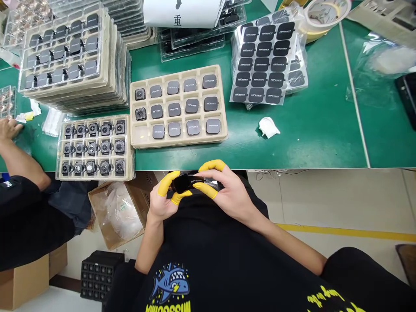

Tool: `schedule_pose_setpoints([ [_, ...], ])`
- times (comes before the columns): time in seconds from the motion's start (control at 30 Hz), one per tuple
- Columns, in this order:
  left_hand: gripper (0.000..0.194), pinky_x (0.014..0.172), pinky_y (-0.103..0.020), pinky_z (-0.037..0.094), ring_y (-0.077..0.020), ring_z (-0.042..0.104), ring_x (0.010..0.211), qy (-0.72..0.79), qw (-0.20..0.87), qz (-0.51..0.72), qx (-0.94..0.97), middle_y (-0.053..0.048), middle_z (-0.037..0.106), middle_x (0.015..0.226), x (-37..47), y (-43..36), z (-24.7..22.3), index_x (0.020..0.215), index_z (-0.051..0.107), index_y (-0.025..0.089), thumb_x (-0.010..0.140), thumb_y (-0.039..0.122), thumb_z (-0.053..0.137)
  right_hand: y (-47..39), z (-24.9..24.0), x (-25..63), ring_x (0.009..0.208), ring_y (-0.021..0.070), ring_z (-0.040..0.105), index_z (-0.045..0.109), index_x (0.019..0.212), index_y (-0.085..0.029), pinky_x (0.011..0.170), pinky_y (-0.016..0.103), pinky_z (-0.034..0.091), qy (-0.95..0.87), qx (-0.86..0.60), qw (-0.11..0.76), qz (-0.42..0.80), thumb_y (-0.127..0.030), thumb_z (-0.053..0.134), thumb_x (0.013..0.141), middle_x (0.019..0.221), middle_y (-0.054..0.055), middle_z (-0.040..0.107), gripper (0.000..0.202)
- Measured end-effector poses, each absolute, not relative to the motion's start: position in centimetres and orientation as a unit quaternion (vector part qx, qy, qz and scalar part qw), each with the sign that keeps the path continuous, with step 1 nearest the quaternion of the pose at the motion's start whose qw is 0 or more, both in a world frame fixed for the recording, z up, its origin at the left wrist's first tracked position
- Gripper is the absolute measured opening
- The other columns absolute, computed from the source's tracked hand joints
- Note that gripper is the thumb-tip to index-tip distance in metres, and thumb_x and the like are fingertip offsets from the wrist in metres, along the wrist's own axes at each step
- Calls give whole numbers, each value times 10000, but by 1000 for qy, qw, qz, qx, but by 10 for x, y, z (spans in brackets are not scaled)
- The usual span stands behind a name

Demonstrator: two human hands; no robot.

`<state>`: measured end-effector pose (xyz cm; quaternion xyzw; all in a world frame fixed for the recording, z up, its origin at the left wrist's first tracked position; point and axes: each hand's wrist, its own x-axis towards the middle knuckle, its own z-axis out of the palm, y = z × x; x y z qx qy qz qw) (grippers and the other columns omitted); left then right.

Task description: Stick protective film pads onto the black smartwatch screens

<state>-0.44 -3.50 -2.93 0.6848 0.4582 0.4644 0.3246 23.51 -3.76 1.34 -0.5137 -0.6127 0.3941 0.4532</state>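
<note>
My left hand point(161, 198), with yellow finger cots on its thumb and finger, grips a black square watch case point(182, 183) by its edges, in front of my body just below the table edge. Between the fingers of my right hand point(229, 188), also in yellow cots, is a black HiFuture film sticker point(196, 180); it meets or overlaps the watch's right side, and I cannot tell whether it is stuck on. Beyond my hands a beige tray point(146, 141) holds watch cases, most covered by HiFuture stickers, two with their sensor backs showing. Sticker sheets point(260, 71) lie at the back right.
A smaller tray of watches point(94, 173) sits at the table's front left, before tall stacked trays point(107, 65). Crumpled white paper point(268, 127) and tape rolls point(325, 13) lie on the green table. Another person's hand point(9, 128) rests far left. A cardboard box point(113, 216) stands below.
</note>
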Motion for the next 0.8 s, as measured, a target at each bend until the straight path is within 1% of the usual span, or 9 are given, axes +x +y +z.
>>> schedule_pose_setpoints([
  [0.1,552,894,-300,764,-263,912,986,459,324,466,683,-114,911,1194,-4,-35,-29,1386,789,234,905,452,949,-41,15,233,958,251,764,789,1321,-342,859,423,658,-612,-532,438,388,-357,750,1081,1074,42,803,244],
  [0.2,556,898,-310,766,-266,911,978,468,332,456,680,-119,909,1185,-2,-35,-27,1365,794,219,899,478,950,-43,15,231,926,246,763,712,1413,-335,857,420,651,-625,-538,452,341,-278,738,1072,1062,31,812,347],
  [0.33,553,900,-306,767,-263,912,983,463,335,459,680,-119,908,1189,0,-34,-24,1374,786,215,913,479,939,-43,11,229,929,243,770,669,1399,-334,877,423,629,-665,-513,476,262,-104,695,1034,1094,25,831,433],
  [0.4,540,900,-299,765,-258,913,985,451,327,464,688,-115,908,1199,1,-34,-23,1392,777,216,933,460,924,-42,10,229,927,240,775,661,1379,-330,880,423,620,-675,-504,484,237,-54,682,1014,1101,23,837,458],
  [0.57,567,917,-280,754,-247,911,1012,421,314,479,703,-113,903,1233,2,-33,-22,1458,749,232,942,389,924,-38,11,229,862,229,767,668,1294,-319,850,419,602,-686,-489,495,213,-35,678,1009,1013,11,829,402],
  [0.7,574,860,-264,752,-238,906,988,412,283,482,720,-107,901,1207,3,-31,-21,1471,742,231,946,384,920,-37,13,229,810,217,755,676,1191,-317,838,416,592,-688,-488,497,204,-60,669,1028,938,-5,813,304],
  [0.8,554,834,-267,748,-230,901,966,413,256,473,735,-91,899,1186,4,-30,-20,1447,749,227,948,400,917,-36,12,229,801,205,757,677,1156,-313,859,415,582,-689,-482,503,202,-89,671,1055,953,-8,830,245],
])
